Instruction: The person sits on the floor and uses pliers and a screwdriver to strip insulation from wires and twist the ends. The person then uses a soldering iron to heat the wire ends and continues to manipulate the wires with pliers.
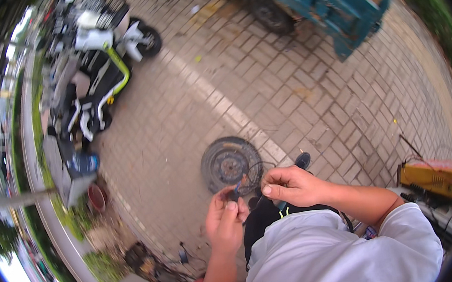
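Observation:
Before my body, my left hand pinches a small dark piece, which looks like an electrical connector, with blue and orange-brown wire ends above it. Close by on the right, my right hand has thumb and fingers closed on something thin and dark, perhaps a cable; its far end is hidden. A thin dark cable loops between the hands. Beneath them on the paving lies a tyre on a rusty steel wheel, partly behind my left fingertips.
Parked scooters stand at upper left, a teal cargo vehicle at upper right. A yellow machine is at the right. A blue water bottle and a red bowl are at left. One shoe shows beyond my right hand.

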Available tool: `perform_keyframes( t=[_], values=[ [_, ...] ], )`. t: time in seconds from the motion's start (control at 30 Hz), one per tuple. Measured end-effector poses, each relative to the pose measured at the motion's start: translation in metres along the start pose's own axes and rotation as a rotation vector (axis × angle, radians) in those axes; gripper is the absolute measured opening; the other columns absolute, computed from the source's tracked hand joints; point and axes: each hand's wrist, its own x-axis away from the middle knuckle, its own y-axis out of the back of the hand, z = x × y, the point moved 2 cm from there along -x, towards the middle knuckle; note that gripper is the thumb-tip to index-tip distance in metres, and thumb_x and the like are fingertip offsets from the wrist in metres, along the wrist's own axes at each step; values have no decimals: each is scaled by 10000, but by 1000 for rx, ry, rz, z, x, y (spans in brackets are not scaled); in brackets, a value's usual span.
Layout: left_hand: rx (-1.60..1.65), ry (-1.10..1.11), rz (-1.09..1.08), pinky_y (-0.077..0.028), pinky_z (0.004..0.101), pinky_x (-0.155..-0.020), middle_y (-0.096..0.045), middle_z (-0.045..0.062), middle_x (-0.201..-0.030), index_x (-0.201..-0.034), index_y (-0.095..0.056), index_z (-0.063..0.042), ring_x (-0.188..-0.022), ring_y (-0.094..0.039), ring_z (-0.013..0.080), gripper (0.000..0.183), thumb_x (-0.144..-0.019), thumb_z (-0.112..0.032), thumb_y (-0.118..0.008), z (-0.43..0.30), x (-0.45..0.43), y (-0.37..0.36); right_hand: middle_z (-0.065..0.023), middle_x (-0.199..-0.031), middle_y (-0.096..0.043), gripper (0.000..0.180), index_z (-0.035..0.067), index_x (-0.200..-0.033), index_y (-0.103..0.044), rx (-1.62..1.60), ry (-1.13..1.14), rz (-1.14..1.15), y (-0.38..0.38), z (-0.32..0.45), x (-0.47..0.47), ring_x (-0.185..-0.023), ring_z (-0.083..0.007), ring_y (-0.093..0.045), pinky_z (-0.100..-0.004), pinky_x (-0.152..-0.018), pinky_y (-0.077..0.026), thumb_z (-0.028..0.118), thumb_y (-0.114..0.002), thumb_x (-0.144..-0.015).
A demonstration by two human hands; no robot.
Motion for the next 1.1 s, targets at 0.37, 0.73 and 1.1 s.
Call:
perform_keyframes(
  t=[0.37,0.73,1.1],
  values=[
    [342,26,102,-365,316,-536,-428,14,-732,-1224,-512,-109,-584,-390,145,360,-1023,-399,-442,-24,-31,27,-188,-1009,-641,352,-9,-1109,-598,148,461,55,-83,-48,-40,-931,-334,-640,-402,-805,-498,311,-619,-964],
    [-387,408,671,-434,415,-705,-535,4,-795,-974,-606,-124,-698,-478,220,313,-946,-432,-558,48,-153,-209,-169,-910,-673,218,43,-1020,-664,-53,717,-903,92,-50,5,-844,-300,-644,-391,-753,-509,243,-629,-943],
    [-1221,0,1508,-425,301,-623,-566,59,-926,-1183,-571,-11,-764,-497,160,420,-987,-382,-573,181,-151,-317,-193,-820,-671,290,79,-849,-661,-294,-266,-1979,113,-256,124,-794,-413,-657,-543,-691,-498,355,-580,-884]
  ],
)
